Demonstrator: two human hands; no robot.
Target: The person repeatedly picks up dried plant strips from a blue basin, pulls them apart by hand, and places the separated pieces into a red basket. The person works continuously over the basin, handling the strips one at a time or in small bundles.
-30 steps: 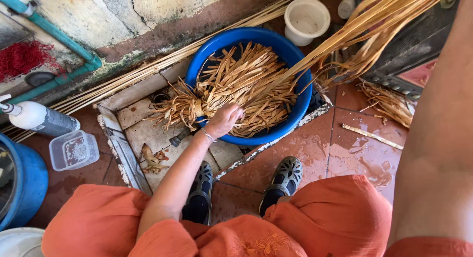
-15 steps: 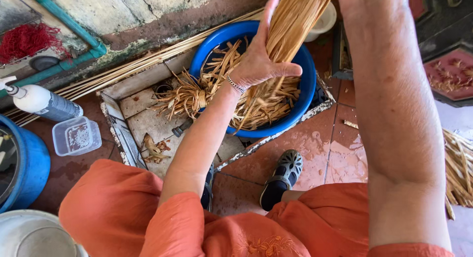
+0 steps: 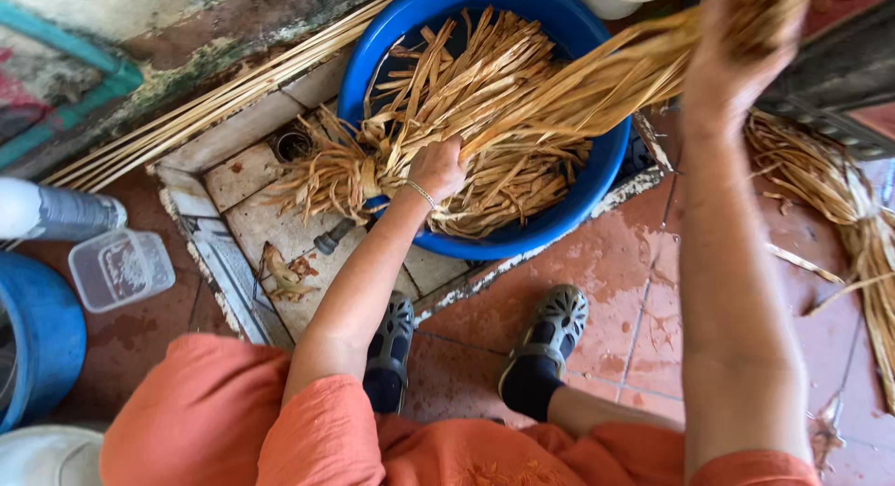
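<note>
From the head camera, the person's left hand (image 3: 436, 169) reaches down into the blue basin (image 3: 597, 183) and closes around a bunch of tan straw strips (image 3: 485, 104) near the basin's near rim. The right hand (image 3: 746, 48), raised at the upper right, grasps the other end of the same long strips, which stretch slanting across the basin (some ends spill over its left edge onto the tiled drain recess (image 3: 261, 220)). A clear plastic container (image 3: 121, 270) sits on the red floor at left, with grey sandals (image 3: 550, 332) below.
</note>
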